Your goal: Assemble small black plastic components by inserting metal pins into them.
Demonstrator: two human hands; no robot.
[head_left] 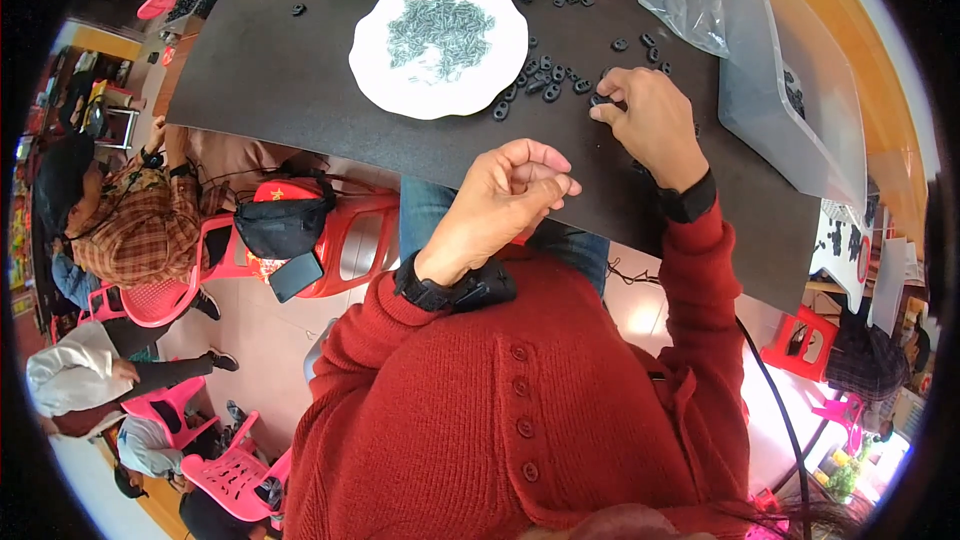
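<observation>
While the left hand point(510, 190) is hovering, the right hand point(650, 128) is pinching

Whether the left is holding anything, I cannot tell. The right is gripping a small, black, oval plastic piece point(598, 100) right of centre over the dark, smooth bench point(270, 90). Picking up is seemingly the step; the next move is probably calling for a steady pinch.

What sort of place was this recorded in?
Probably a small, informal assembly workshop: small black parts lie scattered on a dark table, a white plate holds many slender grey pieces, and other people are nearby.
</observation>
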